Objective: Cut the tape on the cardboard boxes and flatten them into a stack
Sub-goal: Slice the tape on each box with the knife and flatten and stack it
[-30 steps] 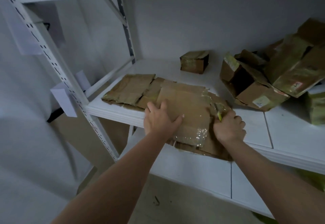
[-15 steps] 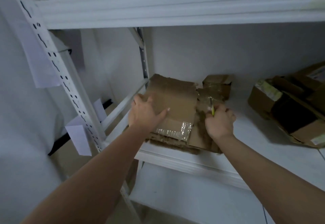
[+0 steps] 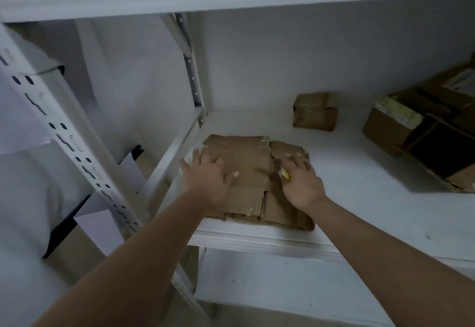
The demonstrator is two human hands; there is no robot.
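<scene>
Your left hand [image 3: 209, 181] lies flat with fingers spread on the stack of flattened cardboard [image 3: 253, 172], pressing its left half down on the white shelf [image 3: 359, 198]. Your right hand [image 3: 302, 185] rests on the stack's right half, fingers stretched forward over the cardboard while a small yellow-tipped cutter [image 3: 284, 174] sits tucked between thumb and palm; how firmly it is gripped cannot be told through the blur. The stack sits at the shelf's front left corner, its near edge just at the shelf lip, shiny strips of clear tape [image 3: 253, 208] showing on the flaps closest to you. At one o'clock from your hands, well apart from the stack, a small closed box [image 3: 315, 111] stands near the back wall. At two o'clock, a heap of opened boxes [image 3: 421, 141] crowds the right edge of the view, one gaping dark inside. At nine o'clock, the shelf's perforated white post [image 3: 64, 136] slants down past paper sheets [image 3: 99, 224] hanging beside it.
</scene>
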